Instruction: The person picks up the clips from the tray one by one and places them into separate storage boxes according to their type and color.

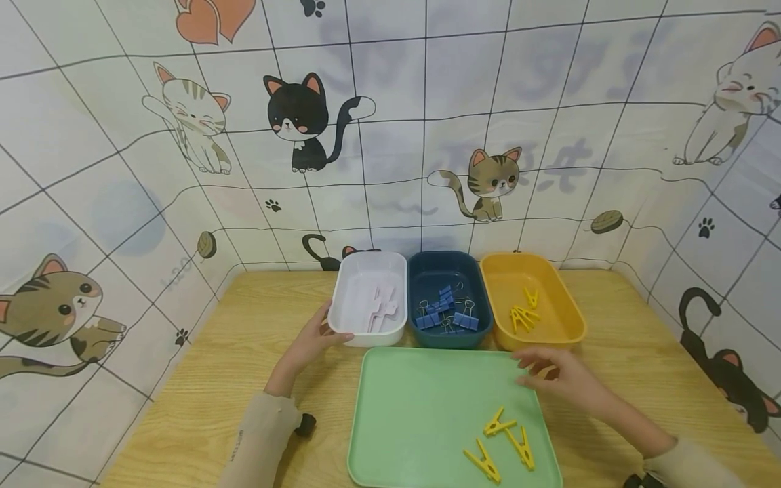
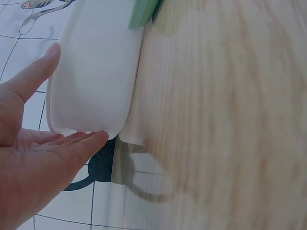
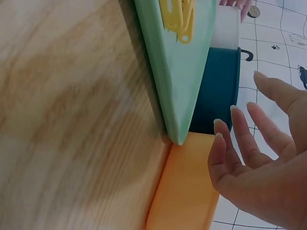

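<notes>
My left hand (image 1: 320, 331) is at the near left corner of a white bin (image 1: 369, 271), its thumb along the front and its fingers extended against the side. In the left wrist view the thumb reaches the bin's rim. Inside the bin lie several white clips (image 1: 383, 306). My right hand (image 1: 558, 374) hovers over the far right corner of a green tray (image 1: 421, 407), its fingers loosely bent and holding nothing. Three yellow clothespins lie on the tray: one (image 1: 499, 423) higher up, one (image 1: 523, 450) at right, one (image 1: 484, 464) nearest me.
Beside the white bin stand a dark blue bin (image 1: 417, 271) with several blue binder clips (image 1: 466, 318) and a yellow bin (image 1: 564, 305) with several yellow clothespins (image 1: 523, 317). All rest on a wooden table (image 1: 201, 407), against a cat-patterned wall (image 1: 390, 156).
</notes>
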Demonstrator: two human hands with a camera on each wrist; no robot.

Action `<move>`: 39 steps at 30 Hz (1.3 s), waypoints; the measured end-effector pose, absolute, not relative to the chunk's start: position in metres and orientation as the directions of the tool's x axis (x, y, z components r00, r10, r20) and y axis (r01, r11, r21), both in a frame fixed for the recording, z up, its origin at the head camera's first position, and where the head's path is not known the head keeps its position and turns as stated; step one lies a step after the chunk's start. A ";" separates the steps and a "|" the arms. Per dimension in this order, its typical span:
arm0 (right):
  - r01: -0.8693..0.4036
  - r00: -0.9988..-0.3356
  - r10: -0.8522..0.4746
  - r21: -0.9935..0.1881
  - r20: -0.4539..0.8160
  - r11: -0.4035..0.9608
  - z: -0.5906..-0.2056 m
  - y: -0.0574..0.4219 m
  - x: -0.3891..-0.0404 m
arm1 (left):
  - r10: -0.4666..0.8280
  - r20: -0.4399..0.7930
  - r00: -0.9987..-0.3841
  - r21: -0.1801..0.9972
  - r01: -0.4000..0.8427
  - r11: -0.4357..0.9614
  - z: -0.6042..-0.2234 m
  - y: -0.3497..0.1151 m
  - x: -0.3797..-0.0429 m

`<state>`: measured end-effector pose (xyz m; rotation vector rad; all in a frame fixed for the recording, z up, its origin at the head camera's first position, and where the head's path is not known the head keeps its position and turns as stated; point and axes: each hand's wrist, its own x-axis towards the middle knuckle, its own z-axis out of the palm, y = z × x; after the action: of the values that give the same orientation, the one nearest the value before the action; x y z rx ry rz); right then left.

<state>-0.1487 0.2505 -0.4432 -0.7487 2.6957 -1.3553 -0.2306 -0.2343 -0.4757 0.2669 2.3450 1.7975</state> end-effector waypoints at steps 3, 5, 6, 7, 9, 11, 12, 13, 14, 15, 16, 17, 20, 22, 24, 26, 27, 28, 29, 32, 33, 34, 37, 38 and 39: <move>-0.432 -0.863 -0.466 -0.763 0.195 0.481 -0.449 0.249 -0.146 | 0.245 -0.028 -0.969 0.966 0.037 0.255 -0.475 -0.233 -0.230; -0.458 -0.850 -0.480 -0.756 0.217 0.468 -0.453 0.248 -0.145 | 0.246 -0.026 -0.969 0.967 0.038 0.252 -0.474 -0.233 -0.230; -0.457 -0.848 -0.485 -0.758 0.214 0.466 -0.454 0.248 -0.144 | 0.247 -0.024 -0.969 0.967 0.040 0.250 -0.474 -0.233 -0.230; -0.451 -0.849 -0.487 -0.761 0.204 0.467 -0.455 0.247 -0.142 | 0.249 -0.023 -0.968 0.968 0.041 0.248 -0.474 -0.232 -0.230; -0.428 -0.854 -0.492 -0.770 0.172 0.474 -0.456 0.246 -0.140 | 0.255 -0.015 -0.967 0.968 0.050 0.246 -0.473 -0.232 -0.230; -0.411 -0.854 -0.500 -0.778 0.145 0.476 -0.457 0.245 -0.138 | 0.256 -0.011 -0.967 0.968 0.054 0.244 -0.473 -0.231 -0.231; -0.402 -0.853 -0.506 -0.783 0.131 0.475 -0.458 0.245 -0.138 | 0.257 -0.009 -0.966 0.968 0.056 0.245 -0.473 -0.231 -0.231; -0.400 -0.849 -0.513 -0.786 0.125 0.471 -0.459 0.244 -0.137 | 0.259 -0.007 -0.966 0.967 0.059 0.247 -0.472 -0.231 -0.230; -0.401 -0.845 -0.520 -0.790 0.124 0.463 -0.460 0.244 -0.137 | 0.259 -0.008 -0.966 0.967 0.059 0.247 -0.472 -0.231 -0.230; -0.410 -0.839 -0.528 -0.792 0.133 0.453 -0.462 0.244 -0.136 | 0.259 -0.007 -0.966 0.967 0.059 0.248 -0.472 -0.231 -0.230; -0.415 -0.833 -0.536 -0.794 0.137 0.443 -0.464 0.244 -0.136 | 0.259 -0.009 -0.966 0.967 0.057 0.248 -0.471 -0.231 -0.229; -0.421 -0.828 -0.542 -0.798 0.143 0.432 -0.465 0.244 -0.135 | 0.257 -0.011 -0.966 0.967 0.055 0.247 -0.471 -0.231 -0.229; -0.437 -0.812 -0.561 -0.803 0.158 0.406 -0.470 0.243 -0.134 | 0.255 -0.015 -0.967 0.969 0.049 0.241 -0.471 -0.232 -0.229; -0.445 -0.805 -0.570 -0.801 0.162 0.401 -0.473 0.244 -0.133 | 0.254 -0.017 -0.967 0.971 0.045 0.236 -0.472 -0.232 -0.229; -0.434 -0.807 -0.572 -0.807 0.149 0.402 -0.473 0.243 -0.132 | 0.252 -0.021 -0.968 0.972 0.039 0.233 -0.472 -0.232 -0.229; -0.415 -0.814 -0.567 -0.810 0.127 0.414 -0.473 0.243 -0.130 | 0.254 -0.019 -0.967 0.970 0.044 0.238 -0.472 -0.232 -0.230; -0.403 -0.819 -0.563 -0.812 0.113 0.423 -0.473 0.243 -0.129 | 0.252 -0.021 -0.968 0.971 0.041 0.237 -0.472 -0.232 -0.230; -0.391 -0.823 -0.560 -0.814 0.100 0.429 -0.473 0.243 -0.129 | 0.248 -0.022 -0.968 0.971 0.039 0.237 -0.472 -0.232 -0.230; -0.384 -0.825 -0.557 -0.815 0.091 0.434 -0.473 0.243 -0.128 | 0.247 -0.023 -0.969 0.970 0.038 0.241 -0.472 -0.232 -0.230; -0.391 -0.823 -0.561 -0.806 0.089 0.445 -0.475 0.243 -0.127 | 0.244 -0.030 -0.969 0.969 0.032 0.246 -0.473 -0.232 -0.230; -0.396 -0.822 -0.563 -0.801 0.091 0.448 -0.475 0.243 -0.127 | 0.244 -0.031 -0.969 0.968 0.032 0.249 -0.473 -0.232 -0.230; -0.406 -0.819 -0.565 -0.795 0.098 0.450 -0.477 0.243 -0.127 | 0.243 -0.030 -0.970 0.968 0.032 0.250 -0.473 -0.233 -0.230; -0.415 -0.820 -0.564 -0.782 0.100 0.464 -0.480 0.243 -0.127 | 0.249 -0.025 -0.968 0.966 0.041 0.255 -0.473 -0.233 -0.229; -0.420 -0.820 -0.563 -0.775 0.101 0.472 -0.481 0.243 -0.127 | 0.249 -0.024 -0.968 0.967 0.041 0.253 -0.473 -0.233 -0.229; -0.420 -0.823 -0.560 -0.771 0.101 0.478 -0.482 0.243 -0.127 | 0.250 -0.022 -0.968 0.966 0.044 0.254 -0.473 -0.233 -0.229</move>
<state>-0.1266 0.2425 -0.4815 -0.8546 2.5554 -1.2633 -0.2292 -0.2328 -0.4726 0.2782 2.3466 1.7996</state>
